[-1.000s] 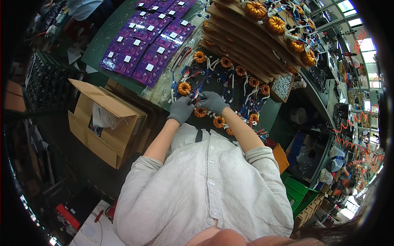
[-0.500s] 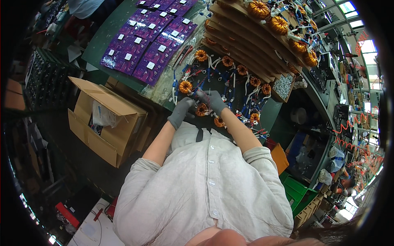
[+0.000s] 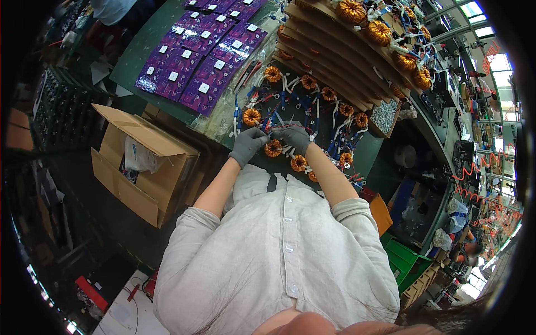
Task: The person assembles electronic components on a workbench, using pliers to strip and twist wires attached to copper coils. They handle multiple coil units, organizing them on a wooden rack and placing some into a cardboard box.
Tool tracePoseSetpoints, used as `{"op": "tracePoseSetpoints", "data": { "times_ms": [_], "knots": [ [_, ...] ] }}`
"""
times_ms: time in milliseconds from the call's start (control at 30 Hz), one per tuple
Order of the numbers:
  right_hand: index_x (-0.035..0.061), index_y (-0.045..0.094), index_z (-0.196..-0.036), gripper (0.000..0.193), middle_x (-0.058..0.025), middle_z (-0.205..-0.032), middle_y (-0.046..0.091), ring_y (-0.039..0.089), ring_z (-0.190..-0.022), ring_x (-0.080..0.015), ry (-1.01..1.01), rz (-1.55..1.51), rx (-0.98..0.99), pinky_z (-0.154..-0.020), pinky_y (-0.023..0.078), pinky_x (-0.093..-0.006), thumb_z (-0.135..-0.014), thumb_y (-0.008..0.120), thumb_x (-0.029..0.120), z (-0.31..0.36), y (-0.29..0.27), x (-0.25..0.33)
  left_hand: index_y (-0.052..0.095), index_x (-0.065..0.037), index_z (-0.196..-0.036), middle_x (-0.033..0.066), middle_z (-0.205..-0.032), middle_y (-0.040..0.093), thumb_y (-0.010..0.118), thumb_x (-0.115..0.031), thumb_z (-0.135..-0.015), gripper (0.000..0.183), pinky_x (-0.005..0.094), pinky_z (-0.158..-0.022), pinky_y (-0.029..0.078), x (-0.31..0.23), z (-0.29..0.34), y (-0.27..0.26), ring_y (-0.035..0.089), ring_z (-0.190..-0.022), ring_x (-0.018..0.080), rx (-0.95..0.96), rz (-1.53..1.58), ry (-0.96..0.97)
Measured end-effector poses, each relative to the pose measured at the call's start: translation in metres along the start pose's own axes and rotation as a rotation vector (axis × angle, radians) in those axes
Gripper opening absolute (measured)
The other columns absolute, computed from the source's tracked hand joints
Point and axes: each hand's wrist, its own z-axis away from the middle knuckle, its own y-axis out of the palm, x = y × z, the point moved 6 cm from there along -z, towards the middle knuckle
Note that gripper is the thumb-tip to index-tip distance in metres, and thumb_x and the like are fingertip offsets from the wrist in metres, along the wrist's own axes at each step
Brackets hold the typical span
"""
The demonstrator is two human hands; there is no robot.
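My left hand [image 3: 248,146], in a grey glove, is closed with its fingertips pinched at the near edge of the wired coils. What sits between those fingertips is too small to make out. Close beside it, my gloved right hand [image 3: 293,138] is closed on thin red-and-white wires [image 3: 304,128]. Just below the two hands lies a copper-wound ring coil [image 3: 272,148]. Another ring coil [image 3: 252,117] rests above my left hand. Blue and white leads with metal lugs link further coils in a loop on the dark green table.
Purple circuit boards [image 3: 192,70] with white square parts lie in rows at the far left. Stacked cardboard sheets [image 3: 329,56] stand behind the coils, beside a box of small metal parts [image 3: 384,116]. An open carton [image 3: 142,167] sits left of the table. Red-handled cutters [image 3: 248,75] lie near the boards.
My left hand has moved slightly up and right, closer to my right hand. The right hand has turned so its fingers point left, with the thin wires now showing above it.
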Motion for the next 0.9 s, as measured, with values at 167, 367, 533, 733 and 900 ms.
{"op": "tracePoseSetpoints", "data": {
  "times_ms": [167,367,533,733,900],
  "knots": [
    [0.0044,0.070,-0.092,0.020,-0.0028,-0.083,0.067,0.058,-0.075,-0.0087,0.040,-0.055,0.000,-0.066,0.045,-0.0236,-0.080,0.069,0.020,-0.005,-0.003,-0.011,0.063,-0.006,-0.082,-0.0012,-0.067,0.058,0.067,-0.014,-0.080,0.009,0.0216,-0.052,0.041,-0.001,0.001,0.001,0.050,-0.057,0.0055,0.013,0.056,0.000],
    [0.0082,0.070,-0.089,0.023,0.0005,-0.075,0.065,0.053,-0.064,-0.0065,0.175,-0.084,0.020,-0.057,0.041,-0.0229,-0.079,0.071,0.028,-0.005,-0.003,-0.021,0.062,-0.005,-0.081,-0.0007,-0.068,0.058,0.065,-0.015,-0.079,0.010,0.0220,-0.052,0.041,-0.002,0.003,0.001,0.051,-0.057,0.0063,-0.035,0.045,0.002],
    [0.0083,0.070,-0.090,0.023,0.0010,-0.075,0.065,0.052,-0.062,-0.0061,0.136,-0.128,0.006,-0.055,0.040,-0.0222,-0.078,0.072,0.028,-0.006,-0.004,-0.024,0.064,-0.004,-0.082,0.0026,-0.071,0.062,0.066,-0.016,-0.078,0.013,0.0249,-0.060,0.045,-0.001,0.005,0.001,0.055,-0.064,0.0093,-0.027,0.060,-0.024],
    [0.0059,0.070,-0.091,0.023,-0.0021,-0.081,0.067,0.058,-0.071,-0.0082,0.032,-0.054,0.036,-0.064,0.045,-0.0239,-0.078,0.071,0.025,0.001,0.003,-0.002,0.062,-0.005,-0.082,0.0002,-0.069,0.059,0.065,-0.013,-0.079,0.010,0.0228,-0.054,0.043,-0.004,0.002,0.005,0.052,-0.059,0.0066,-0.076,-0.030,0.075],
    [0.0039,0.069,-0.093,0.023,-0.0037,-0.086,0.067,0.060,-0.078,-0.0099,0.131,-0.040,0.012,-0.071,0.047,-0.0243,-0.078,0.070,0.021,0.009,0.004,0.007,0.063,-0.004,-0.082,0.0000,-0.068,0.059,0.066,-0.015,-0.080,0.011,0.0221,-0.054,0.043,-0.005,0.001,0.004,0.051,-0.058,0.0057,-0.087,-0.106,0.116]
  ]
}}
